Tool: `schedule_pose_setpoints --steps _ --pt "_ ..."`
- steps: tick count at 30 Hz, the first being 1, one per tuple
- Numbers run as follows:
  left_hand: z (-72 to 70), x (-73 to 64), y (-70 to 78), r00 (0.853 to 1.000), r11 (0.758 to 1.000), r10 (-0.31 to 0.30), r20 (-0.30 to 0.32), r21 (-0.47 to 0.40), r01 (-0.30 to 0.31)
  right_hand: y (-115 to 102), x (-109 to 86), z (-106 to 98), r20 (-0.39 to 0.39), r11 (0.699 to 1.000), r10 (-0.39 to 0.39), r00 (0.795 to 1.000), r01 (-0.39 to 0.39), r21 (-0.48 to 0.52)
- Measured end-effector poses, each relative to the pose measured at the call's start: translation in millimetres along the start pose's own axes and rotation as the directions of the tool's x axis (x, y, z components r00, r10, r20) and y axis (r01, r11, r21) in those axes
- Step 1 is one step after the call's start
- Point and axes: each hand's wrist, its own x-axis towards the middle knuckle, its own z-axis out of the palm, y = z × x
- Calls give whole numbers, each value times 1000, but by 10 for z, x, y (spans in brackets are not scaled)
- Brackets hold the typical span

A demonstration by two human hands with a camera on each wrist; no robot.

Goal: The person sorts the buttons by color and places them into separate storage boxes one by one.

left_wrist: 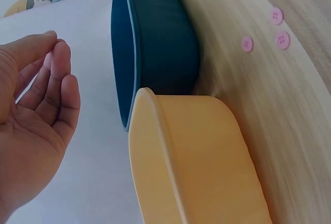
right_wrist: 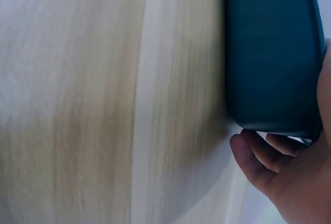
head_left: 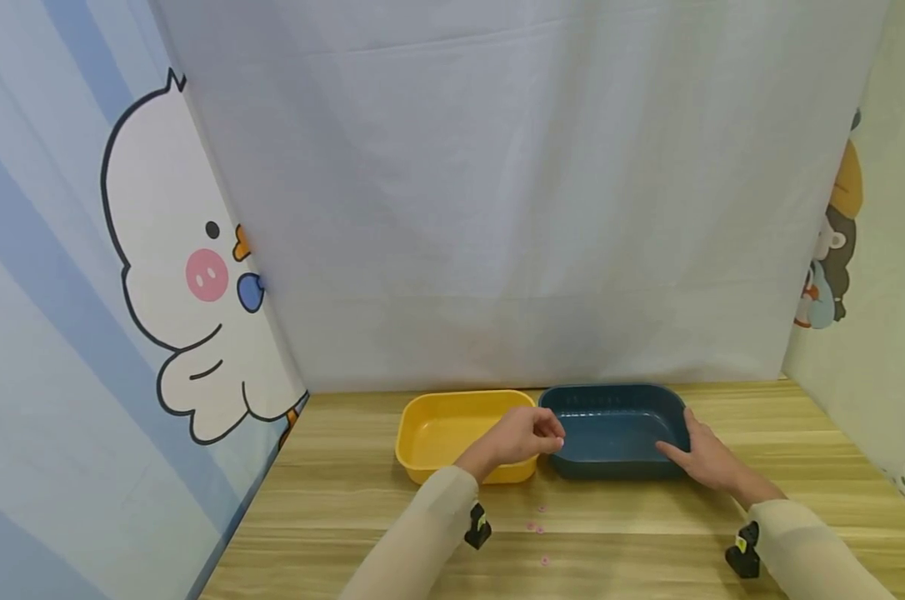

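Observation:
Over the seam between the two trays hovers my left hand (head_left: 523, 435), its thumb tip meeting bent fingers. Whether anything small is pinched there is hidden, also in the left wrist view. My right hand (head_left: 711, 457) holds the right end of the dark blue tray (head_left: 610, 472), thumb over the rim and fingers outside. In the right wrist view those fingers curl against the tray's end wall. The yellow tray (head_left: 422, 467) stands beside it, partly behind the left hand. Several small pink buttons (left_wrist: 283, 40) lie loose on the table in front of the trays.
A wood-grain table (head_left: 332, 500) carries both trays. Behind it hangs a pale curtain (head_left: 527, 208), close to the trays' back rims. Printed cloth walls with cartoon figures close off the left and right sides.

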Motion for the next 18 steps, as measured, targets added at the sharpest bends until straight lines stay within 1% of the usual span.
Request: schedule_pose_setpoints --steps 4,8,13,18 --pt "3 68 5 1000 1000 -13 -23 -28 13 16 2 9 -7 1000 0 1000 0 -1" --pt "38 145 -9 997 998 -42 -59 -50 39 29 -8 5 -9 1000 2 1000 -2 3" --pt "155 252 -76 992 994 -69 -101 -91 60 28 -12 5 -9 1000 2 1000 -2 5" --pt "282 313 -122 988 986 -93 -122 -152 74 8 -5 11 -9 1000 2 1000 -2 1"
